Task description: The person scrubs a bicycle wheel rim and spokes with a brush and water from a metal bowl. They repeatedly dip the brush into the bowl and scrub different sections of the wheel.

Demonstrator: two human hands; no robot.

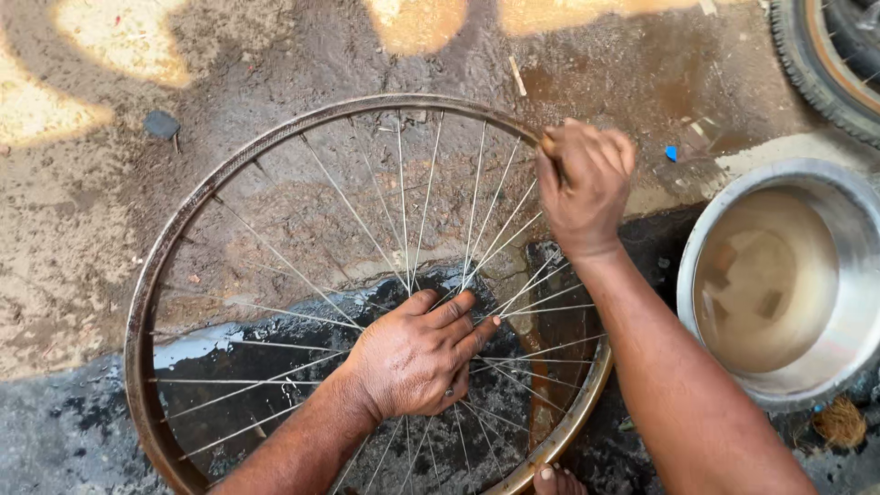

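One bare bicycle wheel rim [156, 275], w/ thin steel spokes [302, 275], lies flat on the wet, muddy ground [82, 211], roughly centre of view, no tyre on it. Both hands are on it. Left hand [417, 357] sits palm-down over the hub area, fingers spread narrow & pressing on the spokes where they cross; it doesn't look closed round anything. Right hand [587, 183] is at the rim's far-right edge, fist tight on a small stick-like tool [547, 144], tip touching the rim; can't tell what kind of tool. So rel. to the rim: left hand at the middle, right hand out on the edge, farther from the body. Right hand is the one nearer the rim metal itself; left is nearer the hub.

Right of the rim, just apart: round steel basin [852, 302] w/ murky water. Beyond the rim, top-right corner: part of a tyred wheel [807, 64]. A toe [547, 475] shows at the rim's near edge.
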